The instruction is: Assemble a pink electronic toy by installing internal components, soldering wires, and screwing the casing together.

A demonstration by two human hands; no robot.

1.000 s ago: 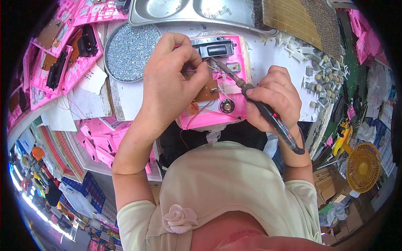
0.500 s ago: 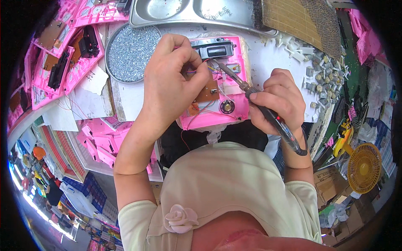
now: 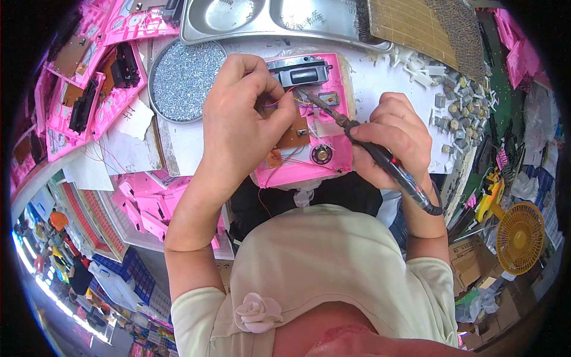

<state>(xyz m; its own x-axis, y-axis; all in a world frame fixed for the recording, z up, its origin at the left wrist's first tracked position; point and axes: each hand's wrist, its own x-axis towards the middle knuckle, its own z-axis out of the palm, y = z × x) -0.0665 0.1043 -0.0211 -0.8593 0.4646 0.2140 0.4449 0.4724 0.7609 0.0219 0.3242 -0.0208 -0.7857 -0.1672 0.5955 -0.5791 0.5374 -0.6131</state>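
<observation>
My right hand (image 3: pixel 394 143) is closed round a soldering iron (image 3: pixel 380 156) with a black handle and a small red light. Its tip points left over a pink plastic housing (image 3: pixel 279 174). My left hand (image 3: pixel 247 107) pinches a thin red wire (image 3: pixel 289 90) close to the tip; whether they touch I cannot tell. Inside the housing sit a black battery compartment (image 3: pixel 303 75), a brown circuit board (image 3: pixel 295 135), a small motor (image 3: pixel 329 99) and a round speaker (image 3: pixel 322 154). The left hand hides part of the board and the housing's left side.
Left of the housing stands a round tin (image 3: pixel 184 80) of small screws. A steel tray (image 3: pixel 285 33) lies at the back. More pink housings (image 3: pixel 98 101) are stacked at far left, with loose motors (image 3: pixel 455 116) on the right. A yellow fan (image 3: pixel 520 238) stands at far right.
Both hands keep nearly the same pose. The iron has shifted slightly down and left, its tip still by the wires. The view has moved a little.
</observation>
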